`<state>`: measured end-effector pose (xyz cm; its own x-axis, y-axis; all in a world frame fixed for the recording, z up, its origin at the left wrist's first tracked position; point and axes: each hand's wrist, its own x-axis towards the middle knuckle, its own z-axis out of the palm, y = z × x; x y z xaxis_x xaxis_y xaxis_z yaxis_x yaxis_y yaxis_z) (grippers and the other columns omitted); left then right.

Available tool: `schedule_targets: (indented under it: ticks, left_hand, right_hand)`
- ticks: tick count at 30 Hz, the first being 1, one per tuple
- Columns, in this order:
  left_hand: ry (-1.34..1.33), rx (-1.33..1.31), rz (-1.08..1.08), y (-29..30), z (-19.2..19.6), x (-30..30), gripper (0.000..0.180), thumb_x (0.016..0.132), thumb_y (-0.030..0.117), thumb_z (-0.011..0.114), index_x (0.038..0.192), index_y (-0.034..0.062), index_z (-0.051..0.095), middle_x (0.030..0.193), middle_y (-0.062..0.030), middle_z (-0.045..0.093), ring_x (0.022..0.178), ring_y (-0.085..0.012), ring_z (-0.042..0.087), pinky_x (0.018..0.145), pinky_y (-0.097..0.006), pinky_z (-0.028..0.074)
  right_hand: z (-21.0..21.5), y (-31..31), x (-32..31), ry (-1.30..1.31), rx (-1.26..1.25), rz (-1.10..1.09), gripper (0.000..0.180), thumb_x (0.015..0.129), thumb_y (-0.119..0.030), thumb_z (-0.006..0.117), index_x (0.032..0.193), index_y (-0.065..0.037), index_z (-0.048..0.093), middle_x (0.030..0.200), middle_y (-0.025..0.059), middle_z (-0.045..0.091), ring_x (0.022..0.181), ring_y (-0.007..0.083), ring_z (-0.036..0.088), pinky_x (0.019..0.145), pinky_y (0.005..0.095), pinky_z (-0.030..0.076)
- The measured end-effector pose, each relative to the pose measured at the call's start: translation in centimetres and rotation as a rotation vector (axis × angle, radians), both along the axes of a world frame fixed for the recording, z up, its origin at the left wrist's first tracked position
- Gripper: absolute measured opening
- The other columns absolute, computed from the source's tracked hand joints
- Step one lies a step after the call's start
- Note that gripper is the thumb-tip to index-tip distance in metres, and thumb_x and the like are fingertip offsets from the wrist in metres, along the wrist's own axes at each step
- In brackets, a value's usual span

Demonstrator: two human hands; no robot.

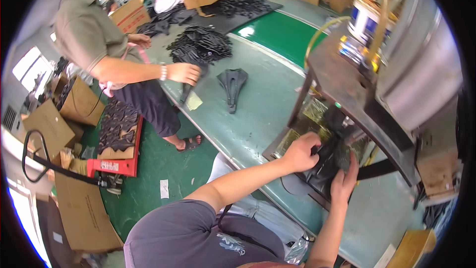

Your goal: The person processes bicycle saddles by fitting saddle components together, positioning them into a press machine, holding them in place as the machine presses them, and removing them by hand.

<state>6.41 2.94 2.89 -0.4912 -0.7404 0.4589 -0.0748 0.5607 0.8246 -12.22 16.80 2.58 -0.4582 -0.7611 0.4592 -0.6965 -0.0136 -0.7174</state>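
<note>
Under the dark metal frame of a machine, a black bicycle saddle is held between my two hands. My left hand has its fingers curled over the saddle's left edge. Along the saddle's right side lies my right hand, thumb and fingers pressed to it. The machine's parts partly hide the saddle's far end. Another black saddle with a slot down its middle lies on the green table, left of the machine and away from my hands.
Across the table a co-worker's hand rests on a dark piece beside a pile of black saddles. A white-and-blue bucket stands atop the machine. A red pallet jack and cardboard boxes occupy the floor at left.
</note>
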Motion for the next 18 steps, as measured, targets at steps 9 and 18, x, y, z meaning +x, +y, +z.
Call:
schedule_targets:
  ticks: [9, 18]
  left_hand:
    - [0.033, 0.583, -0.562, 1.8, 4.7, 5.1, 0.032, 0.102, 0.024, 0.078, 0.128, 0.0067, 0.070, 0.107, -0.0042, 0.076, 0.096, -0.0091, 0.071, 0.086, -0.030, 0.059]
    - [-0.541, -0.400, 0.913, -11.7, -0.8, 24.2, 0.054, 0.085, 0.022, 0.080, 0.131, -0.0010, 0.064, 0.122, -0.0244, 0.067, 0.116, -0.0433, 0.064, 0.104, -0.054, 0.050]
  right_hand:
    - [-4.4, 5.0, -0.1, -0.298, -0.365, -0.121, 0.054, 0.097, -0.007, 0.072, 0.146, -0.005, 0.049, 0.119, 0.0117, 0.062, 0.111, 0.0243, 0.062, 0.101, 0.0414, 0.053]
    - [2.3, 13.0, -8.0, -0.697, -0.156, -0.647, 0.024, 0.097, -0.005, 0.071, 0.117, -0.001, 0.059, 0.073, 0.0009, 0.057, 0.058, 0.0105, 0.053, 0.053, 0.0260, 0.043]
